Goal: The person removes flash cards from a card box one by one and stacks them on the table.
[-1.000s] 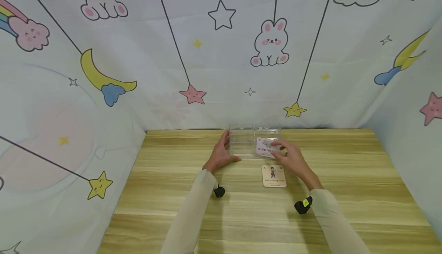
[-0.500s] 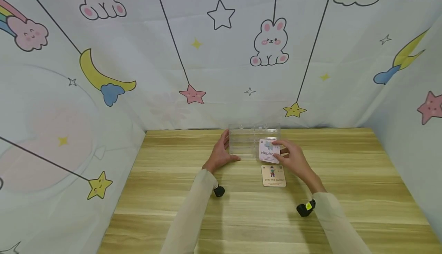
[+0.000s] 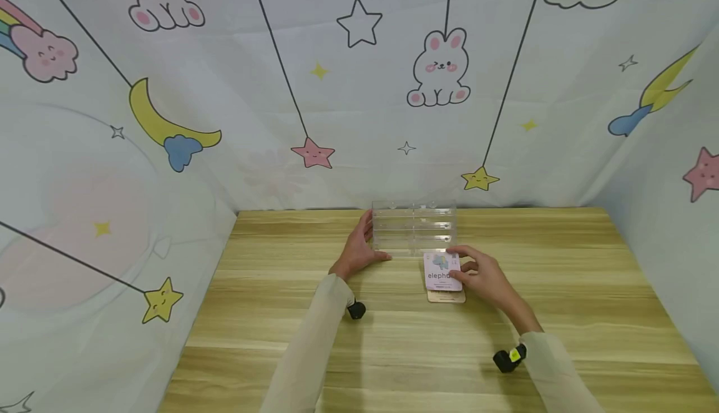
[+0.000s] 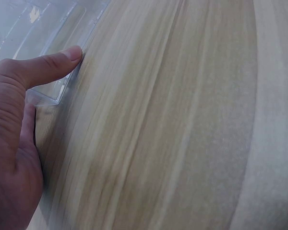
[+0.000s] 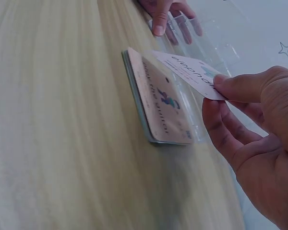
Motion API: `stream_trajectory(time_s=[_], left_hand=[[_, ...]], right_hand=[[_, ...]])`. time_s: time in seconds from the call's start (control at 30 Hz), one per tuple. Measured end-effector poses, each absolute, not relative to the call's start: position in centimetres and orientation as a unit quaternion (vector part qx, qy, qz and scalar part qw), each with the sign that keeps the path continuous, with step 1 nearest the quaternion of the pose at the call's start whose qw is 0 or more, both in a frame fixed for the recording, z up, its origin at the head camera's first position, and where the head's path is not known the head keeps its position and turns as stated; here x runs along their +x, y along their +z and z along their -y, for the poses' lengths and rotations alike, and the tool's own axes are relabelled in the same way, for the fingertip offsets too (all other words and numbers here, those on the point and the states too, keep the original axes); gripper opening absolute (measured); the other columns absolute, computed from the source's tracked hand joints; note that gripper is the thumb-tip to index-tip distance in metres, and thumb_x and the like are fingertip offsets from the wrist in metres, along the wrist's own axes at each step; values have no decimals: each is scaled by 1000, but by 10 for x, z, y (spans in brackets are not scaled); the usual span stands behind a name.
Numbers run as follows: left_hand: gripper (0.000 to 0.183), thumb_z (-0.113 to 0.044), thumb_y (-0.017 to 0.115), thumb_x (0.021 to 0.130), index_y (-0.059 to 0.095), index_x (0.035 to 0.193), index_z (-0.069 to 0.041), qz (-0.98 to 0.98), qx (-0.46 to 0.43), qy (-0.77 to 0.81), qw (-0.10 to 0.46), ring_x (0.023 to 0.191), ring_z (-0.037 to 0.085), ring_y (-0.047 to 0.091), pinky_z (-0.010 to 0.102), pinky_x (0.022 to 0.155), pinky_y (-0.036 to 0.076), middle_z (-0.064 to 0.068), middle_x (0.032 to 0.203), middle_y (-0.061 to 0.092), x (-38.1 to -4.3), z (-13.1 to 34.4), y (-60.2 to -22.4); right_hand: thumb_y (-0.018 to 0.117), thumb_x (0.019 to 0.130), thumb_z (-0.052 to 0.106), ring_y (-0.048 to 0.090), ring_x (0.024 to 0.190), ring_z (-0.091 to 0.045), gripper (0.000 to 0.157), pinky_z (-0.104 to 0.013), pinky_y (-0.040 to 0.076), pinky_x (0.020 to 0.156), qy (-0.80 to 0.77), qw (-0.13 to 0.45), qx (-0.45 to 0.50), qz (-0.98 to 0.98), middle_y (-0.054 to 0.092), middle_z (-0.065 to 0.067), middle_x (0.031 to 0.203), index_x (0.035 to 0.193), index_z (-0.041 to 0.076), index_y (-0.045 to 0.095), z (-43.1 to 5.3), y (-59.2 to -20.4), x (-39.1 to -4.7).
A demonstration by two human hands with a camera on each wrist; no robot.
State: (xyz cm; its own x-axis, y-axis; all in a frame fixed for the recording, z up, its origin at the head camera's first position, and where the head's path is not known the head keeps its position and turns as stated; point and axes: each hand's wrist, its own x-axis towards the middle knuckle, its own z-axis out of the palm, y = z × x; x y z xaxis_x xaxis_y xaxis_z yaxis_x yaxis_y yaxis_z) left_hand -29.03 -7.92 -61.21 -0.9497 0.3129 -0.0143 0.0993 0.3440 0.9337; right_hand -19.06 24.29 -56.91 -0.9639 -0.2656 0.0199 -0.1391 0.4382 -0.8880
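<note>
Near the back of the table stands a clear plastic card rack (image 3: 393, 229) with stepped tiers. My left hand (image 3: 359, 252) grips its left front corner, the thumb along the front edge and the fingers at the side. My right hand (image 3: 484, 276) pinches the right edge of a pale pink card (image 3: 440, 281) that shows an elephant and its printed word. In the right wrist view this card hangs tilted above a small stack topped by a "play the guitar" card (image 5: 158, 103). From the head view, the elephant card covers most of that stack.
The wood-grain table (image 3: 393, 350) reaches back to a white cloth wall (image 3: 365, 107) printed with stars, moons and rabbits. Further cloth walls rise on the left and right. A small black camera (image 3: 356, 310) sits at each wrist.
The right hand has drawn the elephant card off the rack's right side, toward the person, over the guitar card. My left hand has stayed at the rack's corner.
</note>
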Motion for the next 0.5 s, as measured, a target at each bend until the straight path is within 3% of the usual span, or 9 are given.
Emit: stream_trajectory(time_s=[0.27, 0.5], left_hand=[[125, -4, 95, 74, 13, 168, -17, -813, 129, 560, 94, 152, 26, 34, 36, 120, 37, 7, 170, 23, -291, 78, -611], [124, -2, 94, 74, 13, 168, -17, -813, 127, 560, 95, 152, 27, 33, 36, 120, 37, 7, 171, 22, -289, 78, -610]], right_hand=[[75, 93, -2, 69, 84, -23, 47, -26, 57, 62, -534, 86, -97, -836, 58, -24, 131, 138, 1, 61, -245, -581, -180], [74, 93, -2, 71, 95, -25, 48, -26, 59, 67, -523, 86, -91, -843, 59, -25, 131, 139, 0, 61, -247, -590, -177]])
